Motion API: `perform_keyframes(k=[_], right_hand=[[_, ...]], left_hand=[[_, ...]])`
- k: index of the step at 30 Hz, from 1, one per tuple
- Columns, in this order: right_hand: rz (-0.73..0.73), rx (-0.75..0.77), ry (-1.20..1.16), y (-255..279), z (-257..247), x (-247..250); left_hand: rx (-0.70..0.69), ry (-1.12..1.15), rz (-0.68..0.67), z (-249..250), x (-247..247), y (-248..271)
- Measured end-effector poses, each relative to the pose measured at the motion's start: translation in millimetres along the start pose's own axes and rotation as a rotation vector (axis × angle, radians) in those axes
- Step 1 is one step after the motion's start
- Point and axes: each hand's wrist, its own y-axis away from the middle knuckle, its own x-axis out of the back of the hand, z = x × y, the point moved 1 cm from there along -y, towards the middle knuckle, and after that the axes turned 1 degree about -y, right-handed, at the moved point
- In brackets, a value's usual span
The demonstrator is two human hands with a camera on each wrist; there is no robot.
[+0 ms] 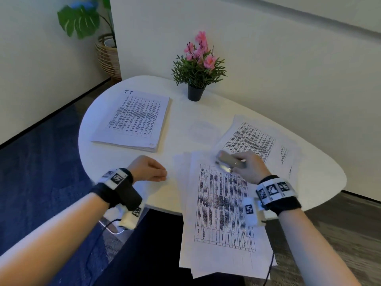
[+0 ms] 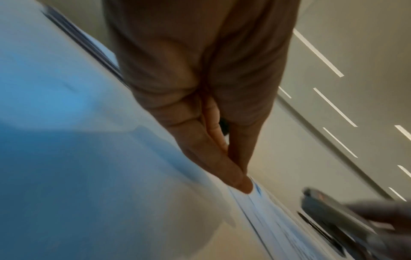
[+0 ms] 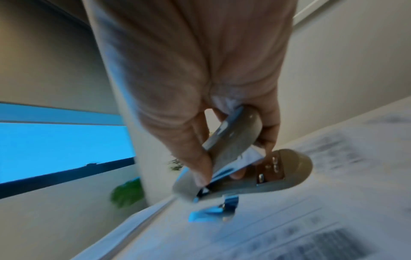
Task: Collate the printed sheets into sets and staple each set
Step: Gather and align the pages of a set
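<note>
Grey metal stapler (image 1: 230, 162) sits in the right hand (image 1: 248, 167), thumb and fingers curled round its body, above the top edge of the nearest set of printed sheets (image 1: 222, 215); the right wrist view shows the stapler (image 3: 235, 158) gaping open over the paper. That set lies fanned and uneven, its lower part hanging over the near edge of the white table (image 1: 99, 157). The left hand (image 1: 149, 169) rests on the table just left of those sheets, fingers straight and together, holding nothing; in the left wrist view a fingertip (image 2: 241, 184) touches the papers' edge. A neat stack of sheets (image 1: 134, 119) lies far left, a looser pile (image 1: 255, 141) to the right behind the stapler. A potted pink-flowered plant (image 1: 198, 67) stands at the table's back
</note>
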Motion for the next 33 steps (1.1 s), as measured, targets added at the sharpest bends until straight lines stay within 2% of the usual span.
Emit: perform_keyframes(k=[2, 4, 8, 10, 12, 13, 15, 19, 22, 25, 27, 31, 33], right_hand=[[0.141, -0.093, 0.043, -4.3, 24.6, 17.9], [0.215, -0.174, 0.077, -7.3, 44.2, 25.4], [0.167, -0.349, 0.185, -7.4, 68.7, 23.6], [0.281, -0.383, 0.207, 2.1, 74.6, 19.3], [0.412, -0.331, 0.101, 18.3, 75.6, 11.2], [0.406, -0.314, 0.047, 26.5, 76.5, 5.6], [0.275, -0.37, 0.012, 40.6, 79.4, -8.9], [0.055, -0.518, 0.115, 56.5, 83.9, -37.9], [-0.013, -0.578, 0.23, 66.3, 79.1, -51.0], [-0.05, -0.574, 0.258, 74.7, 66.7, -56.4], [-0.048, -0.576, 0.201, 75.5, 62.9, -59.8], [-0.035, -0.55, 0.049, 74.4, 53.9, -60.2], [-0.002, -0.524, -0.029, 75.5, 48.7, -59.3]], left_hand=[[0.016, 0.001, 0.036, -14.8, 26.1, 12.6], [0.037, 0.0, 0.071, -28.5, 48.4, 27.8], [0.174, -0.008, 0.007, -51.2, 81.5, 55.9], [0.25, 0.014, -0.034, -60.7, 90.7, 66.6], [0.325, 0.028, -0.02, -70.4, 95.2, 73.2], [0.36, 0.031, -0.011, -74.7, 95.5, 74.7], [0.4, 0.03, 0.002, -81.8, 91.8, 75.0], [0.384, 0.01, 0.063, -84.3, 78.3, 67.0], [0.393, -0.184, -0.001, -80.5, 71.1, 65.7], [0.337, -0.423, -0.059, -66.9, 65.0, 71.8], [0.254, -0.524, -0.046, -54.0, 58.1, 75.3], [-0.014, -0.542, 0.031, -34.9, 38.4, 75.7], [-0.117, -0.591, 0.018, -31.8, 27.6, 73.5]])
